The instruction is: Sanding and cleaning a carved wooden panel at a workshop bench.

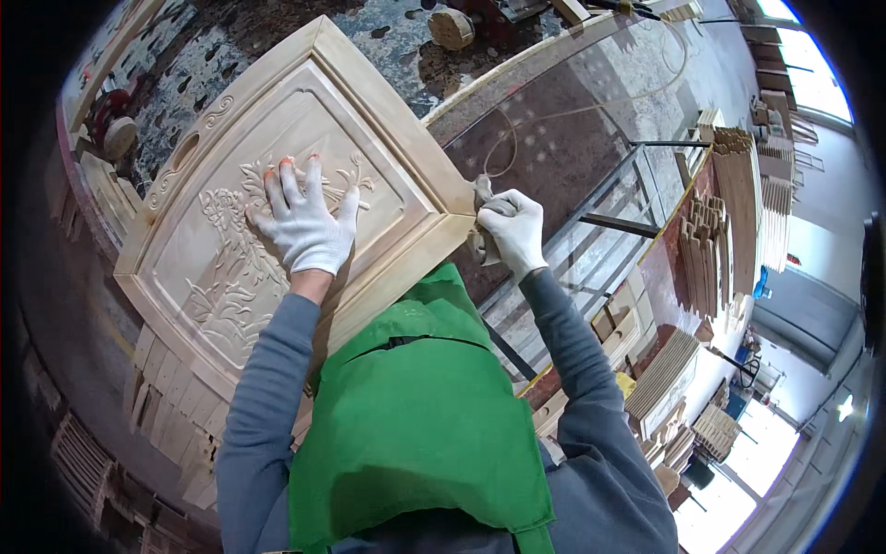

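Pale bare wood: we have a framed panel with carved floral relief (pixel 245 268) in front of us, near edge against our green cloth apron (pixel 415 434). Carving is cut and frame joined; no coloured finish visible, so finishing probably remains. Can't tell how much edge is rubbed. Our white-gloved left hand (pixel 312 226) lies spread on the relief; our white-gloved right hand (pixel 512 226) pinches a crumpled grey cloth-like piece (pixel 483 191) at the right corner. Open room right of that corner, above the dark metal framework (pixel 618 222); thin pale looping cord (pixel 637 95) could snag. Lower left, stacked pale boards (pixel 185 406) crowd the panel.
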The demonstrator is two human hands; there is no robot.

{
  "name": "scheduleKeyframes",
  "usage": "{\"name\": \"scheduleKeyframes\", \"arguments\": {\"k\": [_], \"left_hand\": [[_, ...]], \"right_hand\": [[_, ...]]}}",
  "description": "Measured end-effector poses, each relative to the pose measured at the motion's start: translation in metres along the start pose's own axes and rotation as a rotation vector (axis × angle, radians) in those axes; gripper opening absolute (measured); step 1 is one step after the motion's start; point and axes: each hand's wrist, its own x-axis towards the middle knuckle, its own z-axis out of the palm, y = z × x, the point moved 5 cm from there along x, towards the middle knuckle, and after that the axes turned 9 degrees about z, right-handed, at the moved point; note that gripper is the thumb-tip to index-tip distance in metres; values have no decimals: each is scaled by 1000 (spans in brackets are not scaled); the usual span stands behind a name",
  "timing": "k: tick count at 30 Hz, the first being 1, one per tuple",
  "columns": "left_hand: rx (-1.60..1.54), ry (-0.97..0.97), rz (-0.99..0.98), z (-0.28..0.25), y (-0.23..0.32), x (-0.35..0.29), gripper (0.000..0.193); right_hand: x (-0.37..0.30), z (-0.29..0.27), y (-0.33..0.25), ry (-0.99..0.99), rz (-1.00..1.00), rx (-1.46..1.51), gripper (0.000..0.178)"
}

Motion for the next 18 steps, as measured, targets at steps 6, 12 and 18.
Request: {"name": "scheduleKeyframes", "arguments": {"k": [6, 12, 18], "left_hand": [[1, 12, 10, 1, 0, -1, 77], [-4, 12, 7, 2, 1, -1, 78], [2, -2, 0, 1, 0, -1, 78]], "right_hand": [[1, 6, -1, -56, -43, 4, 18], [1, 5, -4, 68, -101, -211, 20], [2, 4, 2, -101, 86, 121, 20]]}}
